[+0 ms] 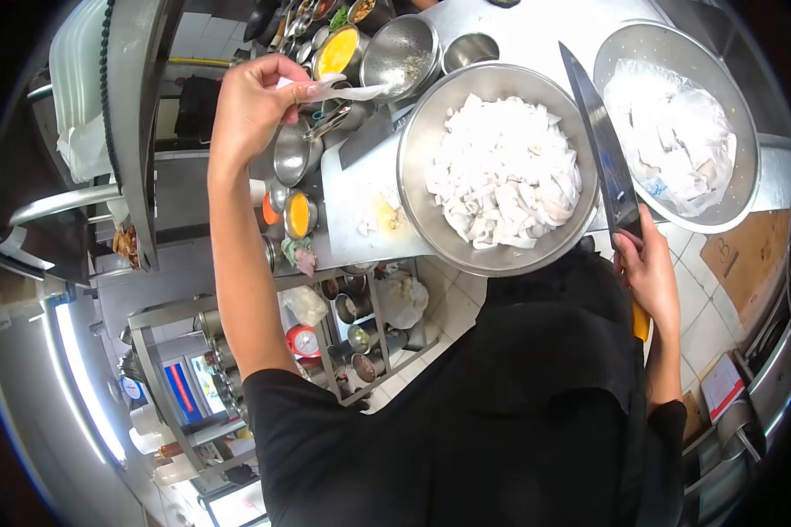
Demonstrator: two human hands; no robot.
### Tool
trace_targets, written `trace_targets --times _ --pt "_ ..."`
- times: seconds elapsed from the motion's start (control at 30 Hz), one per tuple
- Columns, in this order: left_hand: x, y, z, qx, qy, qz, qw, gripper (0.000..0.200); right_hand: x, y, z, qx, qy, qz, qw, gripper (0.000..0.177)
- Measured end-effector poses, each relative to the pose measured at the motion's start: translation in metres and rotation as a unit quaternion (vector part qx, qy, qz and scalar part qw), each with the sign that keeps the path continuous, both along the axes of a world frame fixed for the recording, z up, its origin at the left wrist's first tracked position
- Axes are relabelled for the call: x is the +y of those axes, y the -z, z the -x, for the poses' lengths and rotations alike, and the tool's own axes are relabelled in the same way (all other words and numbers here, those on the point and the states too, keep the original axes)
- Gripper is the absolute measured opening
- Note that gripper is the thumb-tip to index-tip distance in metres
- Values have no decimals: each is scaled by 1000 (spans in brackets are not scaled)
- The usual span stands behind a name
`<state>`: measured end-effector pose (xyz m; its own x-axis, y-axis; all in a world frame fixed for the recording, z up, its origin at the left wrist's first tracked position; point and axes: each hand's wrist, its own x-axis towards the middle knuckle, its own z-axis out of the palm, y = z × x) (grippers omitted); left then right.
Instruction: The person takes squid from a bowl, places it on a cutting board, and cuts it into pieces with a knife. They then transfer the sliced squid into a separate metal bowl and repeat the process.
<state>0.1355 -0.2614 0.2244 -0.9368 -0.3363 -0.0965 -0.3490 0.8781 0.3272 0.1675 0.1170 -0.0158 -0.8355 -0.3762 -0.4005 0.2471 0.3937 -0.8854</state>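
Observation:
My left hand (259, 101) is raised at the upper left, its thumb and fingers pinched on a thin white strip (360, 92) that looks like squid. In my right hand (650, 274) is a large kitchen knife (599, 140) with a yellow handle, its dark blade pointing away from me. Between the hands, a wide steel bowl (416, 198) holds a heap of cut white pieces (505, 176). The blade passes along the bowl's right side. Further right, a perforated metal colander (745, 171) contains a clear plastic bag (668, 132) with more white pieces.
Behind my left hand stand a container of yellow liquid (338, 51), a steel bowl with pale bits (402, 57) and several ladles. Yellowish scraps (382, 213) lie on the steel counter (347, 233). A metal shelf rack (347, 400) with a red scale (303, 342) is at lower left.

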Motion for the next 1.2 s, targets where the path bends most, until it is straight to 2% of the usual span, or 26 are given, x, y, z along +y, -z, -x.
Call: trace_targets --times 0.07,0.1,0.17,0.23,0.27,0.33,0.37,0.43,0.47,0.53,0.57,0.63,0.7,0.73,0.8,0.97,1.03,1.1,1.17,1.2 --pt "-2 1 0 -28 42 -20 999 13 3 12 -3 37 6 -5 999 49" --pt "-5 6 0 -57 76 -16 995 21 9 18 -5 72 12 -11 997 49" --pt "4 27 -3 -52 160 -10 986 33 12 9 -3 55 7 -40 998 49" --pt "10 69 2 -61 185 -28 980 42 10 -2 1 4 16 2 1000 50" --pt "29 97 0 -47 205 15 977 44 11 1 -1 32 25 28 999 50" --pt "56 177 -2 -14 199 -122 972 45 9 -10 3 4 19 21 1000 50" --pt "74 211 1 -38 233 -129 963 39 9 -12 3 -28 14 20 999 51" --pt "94 267 11 46 233 4 971 35 11 -5 2 -5 20 20 1000 51" --pt "93 283 16 43 237 1 971 35 11 -4 1 -4 5 4 1000 51" --pt "94 297 27 -8 138 51 989 28 12 -7 1 -2 -10 -13 1000 51" --pt "89 302 27 -9 141 49 989 28 13 -10 -1 -1 -1 -11 1000 51" --pt "74 289 21 50 123 -97 986 21 15 -11 -6 -7 14 -8 1000 50" --pt "56 260 20 8 126 -180 975 14 16 -9 -9 -12 51 36 998 50" --pt "51 245 20 5 130 -177 976 14 16 -8 -10 -13 55 40 998 50" --pt "40 217 17 -24 68 -267 961 14 15 -5 -9 -35 61 33 997 49" --pt "11 168 1 -3 37 -313 949 15 10 -8 -10 -25 39 56 997 49" --pt "0 157 -7 55 51 -364 929 14 5 -10 -7 -10 21 59 998 50" --pt "-15 146 -14 49 86 -420 902 17 1 -15 -5 -34 17 42 998 52" --pt "-18 135 -24 46 70 -507 858 24 -1 -17 -4 -32 -1 33 999 53" --pt "-21 133 -29 52 65 -507 858 24 -3 -18 -3 -29 -12 24 999 54"
